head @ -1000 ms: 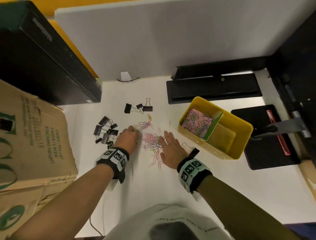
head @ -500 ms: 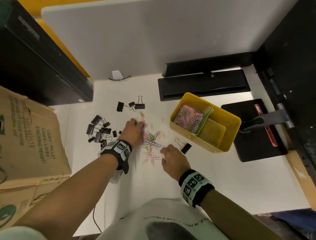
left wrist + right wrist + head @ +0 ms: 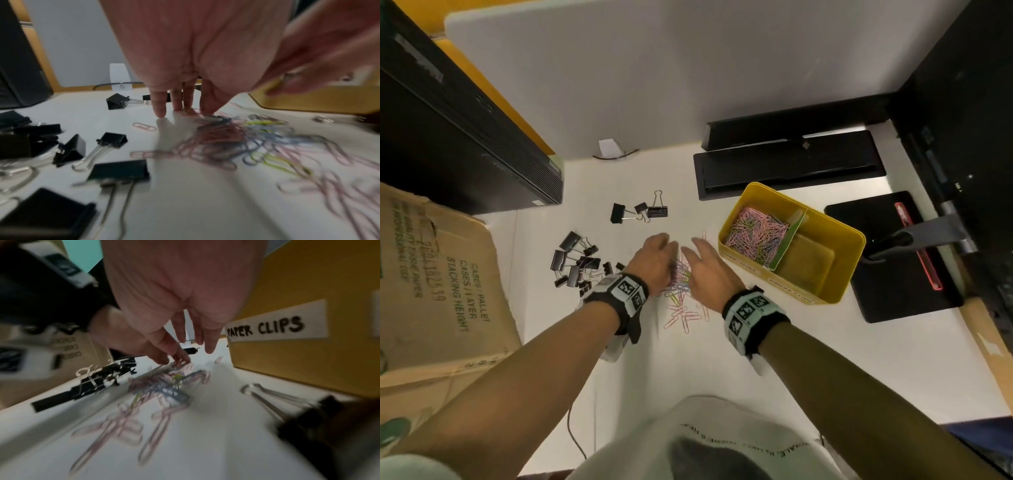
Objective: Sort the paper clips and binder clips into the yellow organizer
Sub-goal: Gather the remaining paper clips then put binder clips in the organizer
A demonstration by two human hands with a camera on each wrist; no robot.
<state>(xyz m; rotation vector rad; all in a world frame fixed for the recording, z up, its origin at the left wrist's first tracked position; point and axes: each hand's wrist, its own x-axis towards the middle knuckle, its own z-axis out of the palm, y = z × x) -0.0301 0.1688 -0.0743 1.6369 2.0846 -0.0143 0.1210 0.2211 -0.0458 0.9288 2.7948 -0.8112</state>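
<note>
Coloured paper clips [image 3: 681, 279] lie heaped on the white desk between my two hands, with more scattered nearer me [image 3: 685, 317]. My left hand [image 3: 658, 251] is at the heap's left with straight fingers [image 3: 161, 110] touching the desk. My right hand [image 3: 702, 262] is at the heap's right, fingers [image 3: 208, 345] extended over the clips. Neither hand holds anything. The yellow organizer [image 3: 791, 293] stands to the right; its left compartment holds paper clips [image 3: 755, 234] and its right one is bare. Black binder clips [image 3: 578, 265] lie in a pile to the left, and three more [image 3: 640, 210] lie farther back.
One binder clip [image 3: 308, 415] lies by the organizer's front wall, which bears a "PAPER CLIPS" label [image 3: 275, 326]. A cardboard box [image 3: 434, 284] stands at the left, a black case [image 3: 458, 130] behind it, black trays [image 3: 787, 168] behind the organizer and a black pad [image 3: 893, 267] at the right.
My right hand moved forward and left to the paper clip heap. Both hands have come closer together and the clips between them are more bunched.
</note>
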